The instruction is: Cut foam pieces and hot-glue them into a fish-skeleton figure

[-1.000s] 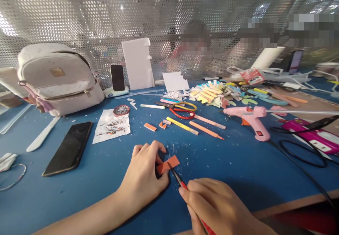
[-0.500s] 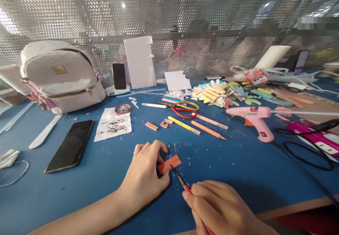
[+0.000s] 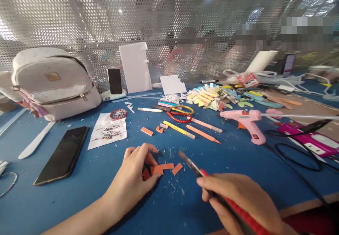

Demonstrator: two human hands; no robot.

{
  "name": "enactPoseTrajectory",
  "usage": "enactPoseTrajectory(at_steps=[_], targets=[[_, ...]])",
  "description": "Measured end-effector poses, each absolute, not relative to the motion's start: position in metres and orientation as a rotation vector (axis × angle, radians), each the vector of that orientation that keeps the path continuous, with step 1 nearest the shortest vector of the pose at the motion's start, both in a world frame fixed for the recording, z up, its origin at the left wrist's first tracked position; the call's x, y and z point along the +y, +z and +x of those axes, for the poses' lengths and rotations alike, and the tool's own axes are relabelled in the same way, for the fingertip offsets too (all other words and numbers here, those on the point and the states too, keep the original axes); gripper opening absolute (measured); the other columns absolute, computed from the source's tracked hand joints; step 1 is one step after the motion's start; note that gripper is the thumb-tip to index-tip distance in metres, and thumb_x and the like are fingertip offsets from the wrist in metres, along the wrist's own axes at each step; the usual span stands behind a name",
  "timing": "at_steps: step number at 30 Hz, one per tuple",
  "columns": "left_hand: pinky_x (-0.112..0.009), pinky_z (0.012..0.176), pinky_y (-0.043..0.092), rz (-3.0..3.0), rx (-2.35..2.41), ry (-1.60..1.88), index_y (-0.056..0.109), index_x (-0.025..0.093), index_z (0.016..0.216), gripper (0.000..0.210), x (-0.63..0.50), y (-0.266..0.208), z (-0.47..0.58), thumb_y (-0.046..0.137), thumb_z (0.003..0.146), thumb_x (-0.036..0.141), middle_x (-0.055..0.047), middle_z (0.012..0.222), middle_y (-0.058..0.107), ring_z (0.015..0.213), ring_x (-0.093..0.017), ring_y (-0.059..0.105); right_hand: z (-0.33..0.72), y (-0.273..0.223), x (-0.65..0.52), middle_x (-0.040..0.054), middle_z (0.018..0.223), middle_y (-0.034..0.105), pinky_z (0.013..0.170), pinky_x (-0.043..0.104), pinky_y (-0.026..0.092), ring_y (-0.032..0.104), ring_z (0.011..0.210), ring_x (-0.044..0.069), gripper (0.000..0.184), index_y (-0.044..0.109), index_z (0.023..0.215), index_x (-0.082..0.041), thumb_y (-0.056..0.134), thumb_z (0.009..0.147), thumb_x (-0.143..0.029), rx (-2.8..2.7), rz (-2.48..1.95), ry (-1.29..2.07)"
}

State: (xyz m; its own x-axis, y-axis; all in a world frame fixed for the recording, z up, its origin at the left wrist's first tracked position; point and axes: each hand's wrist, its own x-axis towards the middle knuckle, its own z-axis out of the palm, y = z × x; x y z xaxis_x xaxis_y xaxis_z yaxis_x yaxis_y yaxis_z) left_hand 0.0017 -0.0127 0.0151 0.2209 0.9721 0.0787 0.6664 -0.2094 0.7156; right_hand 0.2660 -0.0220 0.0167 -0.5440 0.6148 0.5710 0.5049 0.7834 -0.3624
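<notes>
Orange foam strip (image 3: 162, 167) lies flat on the blue tabletop (image 3: 238, 164), just in front of the person; the left hand (image 3: 134, 176) pinches its near end with curled fingertips, pressing it down; the right hand (image 3: 238, 196) is closed around a red-handled craft knife (image 3: 197, 168), whose dark blade now hangs raised and blurred above the surface, just right of the strip; half a second ago that blade tip rested on the orange piece, which then showed one broad flared end; now a small orange offcut (image 3: 177, 168) lies apart from the strip, close beside its right end, so the cut looks finished and the piece trimmed narrower; the foam reads as thin, matte and soft-edged, with white crumbs scattered around it; farther out lie more orange scraps (image 3: 146, 131), yellow and peach pens (image 3: 179, 129), red-and-yellow scissors (image 3: 180, 114), and a pink glue gun (image 3: 245, 120) with its black cord curling right; to the left a dark smartphone (image 3: 62, 154) lies glossy and flat beside a printed paper sheet (image 3: 107, 130); a pale backpack (image 3: 53, 83) stands against the perforated metal screen (image 3: 79, 16), behind which other people sit.
</notes>
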Motion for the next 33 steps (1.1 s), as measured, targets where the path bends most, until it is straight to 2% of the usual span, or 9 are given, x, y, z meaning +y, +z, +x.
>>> enactPoseTrajectory(at_steps=[3,5,8,13,15,20,24,27,33], targets=[[-0.04,0.089,0.046,1.956,1.452,0.738,0.048,0.031,0.117,0.037,-0.009,0.016,-0.003,0.062,0.087,0.013,0.002,0.099,0.066,0.103,-0.024,0.053,0.27,0.031,0.002,-0.0015,0.086,0.072,0.067,0.023,0.053,0.071,0.07,0.015,0.024,0.053,0.12,-0.028,0.057,0.097,-0.023,-2.281,-0.803,0.35],[-0.04,0.091,0.045,1.972,1.417,0.761,0.049,0.032,0.117,0.038,-0.007,0.015,-0.005,0.063,0.087,0.013,0.002,0.1,0.067,0.105,-0.024,0.053,0.269,0.038,0.018,0.0005,0.098,0.072,0.073,0.023,0.053,0.071,0.082,0.015,0.026,0.053,0.121,-0.027,0.063,0.097,-0.032,-2.367,-0.778,0.422],[-0.04,0.093,0.045,2.004,1.394,0.791,0.05,0.033,0.117,0.04,-0.002,0.013,-0.006,0.064,0.085,0.012,0.003,0.099,0.067,0.106,-0.024,0.054,0.261,0.042,0.039,0.0023,0.107,0.07,0.079,0.025,0.052,0.069,0.092,0.017,0.033,0.055,0.119,-0.025,0.072,0.092,-0.032,-2.494,-0.761,0.535],[-0.04,0.092,0.046,1.999,1.343,0.787,0.05,0.034,0.115,0.042,0.007,0.011,-0.01,0.064,0.083,0.01,0.003,0.096,0.067,0.103,-0.024,0.053,0.254,0.038,0.062,0.0007,0.109,0.069,0.086,0.026,0.05,0.067,0.097,0.017,0.047,0.056,0.115,-0.024,0.086,0.078,-0.029,-2.557,-0.732,0.8],[-0.04,0.09,0.048,1.941,1.344,0.783,0.05,0.034,0.114,0.041,0.01,0.01,-0.011,0.064,0.083,0.01,0.003,0.095,0.067,0.102,-0.024,0.053,0.256,0.032,0.065,0.0006,0.109,0.067,0.086,0.026,0.05,0.067,0.097,0.016,0.048,0.056,0.115,-0.024,0.086,0.078,-0.025,-2.555,-0.733,0.846],[-0.04,0.086,0.048,1.909,1.404,0.762,0.05,0.035,0.114,0.043,0.012,0.008,-0.011,0.066,0.082,0.011,0.003,0.092,0.067,0.099,-0.025,0.054,0.256,0.026,0.065,0.0008,0.098,0.065,0.075,0.025,0.05,0.065,0.086,0.016,0.032,0.056,0.105,-0.024,0.075,0.082,-0.014,-2.515,-0.826,0.794],[-0.039,0.085,0.045,2.024,1.424,0.756,0.048,0.034,0.114,0.047,0.013,0.006,-0.009,0.07,0.08,0.01,0.004,0.089,0.069,0.093,-0.024,0.054,0.245,0.03,0.064,0.0002,0.093,0.065,0.069,0.023,0.048,0.063,0.079,0.014,0.031,0.055,0.1,-0.023,0.076,0.081,-0.011,-2.553,-0.866,0.807],[-0.039,0.085,0.044,2.055,1.417,0.749,0.046,0.036,0.115,0.05,0.013,0.005,-0.007,0.069,0.079,0.009,0.007,0.089,0.068,0.092,-0.023,0.054,0.239,0.028,0.066,-0.0002,0.092,0.063,0.069,0.023,0.048,0.062,0.077,0.014,0.035,0.054,0.102,-0.023,0.078,0.079,-0.012,-2.546,-0.839,0.785],[-0.04,0.085,0.043,2.078,1.409,0.735,0.045,0.034,0.112,0.049,0.011,0.005,-0.008,0.068,0.078,0.008,0.008,0.088,0.068,0.092,-0.023,0.057,0.233,0.021,0.071,0.0021,0.1,0.062,0.079,0.027,0.048,0.061,0.089,0.017,0.039,0.053,0.11,-0.022,0.077,0.082,-0.013,-2.493,-0.75,0.731]])
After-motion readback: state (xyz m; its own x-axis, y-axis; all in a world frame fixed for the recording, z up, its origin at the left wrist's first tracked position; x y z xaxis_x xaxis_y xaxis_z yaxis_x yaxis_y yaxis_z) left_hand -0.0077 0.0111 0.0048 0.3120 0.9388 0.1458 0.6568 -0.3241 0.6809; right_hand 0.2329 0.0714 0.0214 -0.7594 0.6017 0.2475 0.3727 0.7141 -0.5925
